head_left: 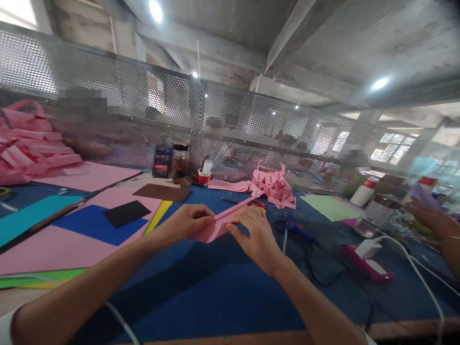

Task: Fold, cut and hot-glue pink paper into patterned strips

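Note:
A pink foam sheet strip (215,229) is held between both hands above the blue table (201,297). My left hand (190,220) pinches its left edge with thumb and fingers. My right hand (253,235) has thumb and fingers closed on the strip's right part. The strip curls at its lower edge, and a narrow end reaches up toward the back right. Just beyond it sits a heap of pink pieces with dark dots (271,184). A blue glue gun (293,227) lies to the right of my right hand.
Coloured sheets (104,223) cover the left side, near a pile of pink strips (32,143). A red-and-white cup (204,176) and a jar (180,160) stand at the back by a perforated metal screen. At right are a clear jar (379,213), a power strip (366,263) and another person's hand (424,211).

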The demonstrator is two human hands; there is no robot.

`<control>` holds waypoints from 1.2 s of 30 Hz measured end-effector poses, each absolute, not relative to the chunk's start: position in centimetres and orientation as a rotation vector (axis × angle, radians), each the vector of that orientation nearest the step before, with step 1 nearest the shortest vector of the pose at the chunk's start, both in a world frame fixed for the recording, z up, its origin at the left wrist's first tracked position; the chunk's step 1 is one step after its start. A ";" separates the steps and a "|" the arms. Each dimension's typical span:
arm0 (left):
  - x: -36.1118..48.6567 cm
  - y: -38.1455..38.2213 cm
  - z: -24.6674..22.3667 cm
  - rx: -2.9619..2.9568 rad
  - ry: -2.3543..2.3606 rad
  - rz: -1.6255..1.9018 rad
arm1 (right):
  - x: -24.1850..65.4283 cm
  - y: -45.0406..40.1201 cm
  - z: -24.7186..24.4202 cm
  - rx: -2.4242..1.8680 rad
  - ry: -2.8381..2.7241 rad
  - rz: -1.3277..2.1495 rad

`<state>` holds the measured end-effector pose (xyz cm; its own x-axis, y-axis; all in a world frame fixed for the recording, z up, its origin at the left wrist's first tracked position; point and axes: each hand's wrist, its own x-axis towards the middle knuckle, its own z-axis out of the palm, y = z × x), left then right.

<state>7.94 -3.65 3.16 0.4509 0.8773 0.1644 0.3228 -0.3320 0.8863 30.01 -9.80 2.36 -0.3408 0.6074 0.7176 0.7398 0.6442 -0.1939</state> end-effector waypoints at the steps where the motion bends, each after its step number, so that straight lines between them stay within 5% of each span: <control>1: 8.0 -3.7 3.2 1.863 1.017 0.824 | 30.0 -9.7 2.3 -1.048 -2.060 -0.202; 22: 7.3 -2.0 1.8 2.132 1.070 0.670 | 31.1 -12.1 4.5 -1.207 -1.969 -0.292; 29: 7.7 -1.9 1.4 2.150 1.106 0.685 | 39.5 -16.0 7.1 -1.793 -1.899 -0.474; 36: 8.3 -2.1 0.8 2.131 1.098 0.689 | 47.5 -11.7 3.1 -2.389 -1.933 -0.461</control>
